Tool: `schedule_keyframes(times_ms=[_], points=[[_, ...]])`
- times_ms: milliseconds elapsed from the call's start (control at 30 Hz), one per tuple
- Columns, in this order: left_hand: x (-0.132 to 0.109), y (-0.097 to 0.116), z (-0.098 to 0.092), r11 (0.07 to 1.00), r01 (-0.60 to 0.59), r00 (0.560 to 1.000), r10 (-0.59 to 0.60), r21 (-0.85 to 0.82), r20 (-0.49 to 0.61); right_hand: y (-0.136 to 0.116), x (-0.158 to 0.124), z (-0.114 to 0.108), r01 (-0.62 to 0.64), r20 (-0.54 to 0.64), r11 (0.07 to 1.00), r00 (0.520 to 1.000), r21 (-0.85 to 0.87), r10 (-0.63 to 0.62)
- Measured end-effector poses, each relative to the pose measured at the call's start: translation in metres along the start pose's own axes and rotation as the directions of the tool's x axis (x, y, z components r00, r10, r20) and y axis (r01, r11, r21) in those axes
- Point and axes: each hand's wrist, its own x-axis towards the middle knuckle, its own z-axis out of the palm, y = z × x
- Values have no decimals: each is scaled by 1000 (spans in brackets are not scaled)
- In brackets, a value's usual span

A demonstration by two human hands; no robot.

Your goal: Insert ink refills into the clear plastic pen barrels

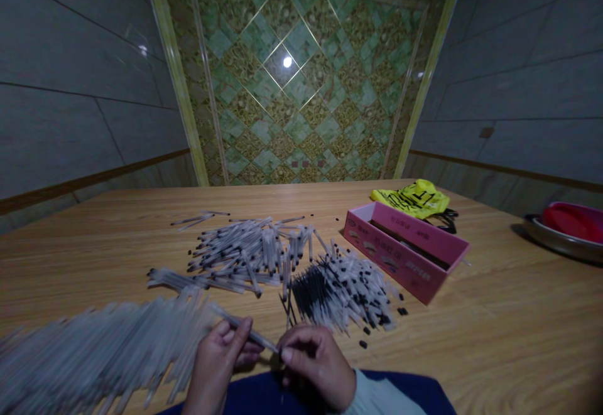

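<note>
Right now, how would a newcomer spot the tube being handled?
Find the wooden table and follow it to the near side, where the left hand and right hand come close together. Between them, slanting down from left to right, is a slim greyish tube. Many similar tubes lie in piles, but this one is held in the hands.

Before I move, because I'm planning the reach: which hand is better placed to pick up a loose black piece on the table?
Probably the right hand: it is nearer the loose black pieces, though its fingertips are at one end of the thin tube. The left hand holds that tube, farther away.
</note>
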Motion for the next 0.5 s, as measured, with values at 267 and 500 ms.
schedule_keyframes(times_ms=[267,500], points=[[2,2,-3,996,-30,997,24,-85,-71,-16,-5,-1,77,48,925,997,-373,-64],[19,1,-32,876,-190,941,34,-443,-336,-64,1,-48,189,124,773,982,-605,-143]])
